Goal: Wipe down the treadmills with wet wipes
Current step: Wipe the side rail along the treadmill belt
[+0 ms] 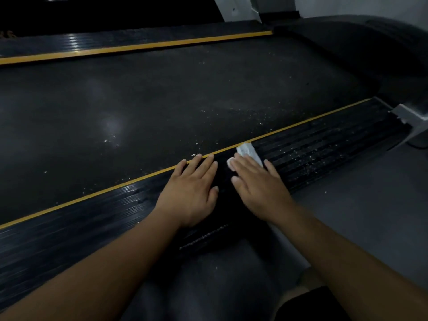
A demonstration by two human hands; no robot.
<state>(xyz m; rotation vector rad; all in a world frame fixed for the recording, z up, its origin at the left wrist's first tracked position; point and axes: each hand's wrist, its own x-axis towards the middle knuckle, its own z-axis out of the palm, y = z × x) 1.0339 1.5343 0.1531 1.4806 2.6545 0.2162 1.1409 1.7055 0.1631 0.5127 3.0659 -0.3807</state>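
- The treadmill belt [162, 93] fills most of the view. It is a broad, matt black sheet with a fine grain, dusted with pale flecks and showing two soft patches of glare.
- The motor cover [370, 54] is a smooth, rounded dark hump at the belt's right end.
- The grey floor [370, 205] runs flat and dull along the near side.
- The near side rail [69, 228] is a long black strip ribbed lengthwise. It is glossy on the left, while the right part is scattered with white crumbs [301, 154].
- The far side rail [115, 40] is ribbed in the same way and catches the light.
- A thin yellow stripe [115, 187] separates the near rail from the belt.
- The foot of a pale grey post [414, 117] stands at the rail's right end.
- The left hand [194, 188] lies flat on the near rail with its fingers straight and slightly spread, holding nothing. Its fingertips reach the yellow stripe.
- The right hand [257, 186] is just beside it, also flat with straight fingers, pressing down on the wipe.
- The wet wipe [249, 152] is white and crumpled. It sits on the near rail against the yellow stripe and pokes out beyond the right hand's fingertips.
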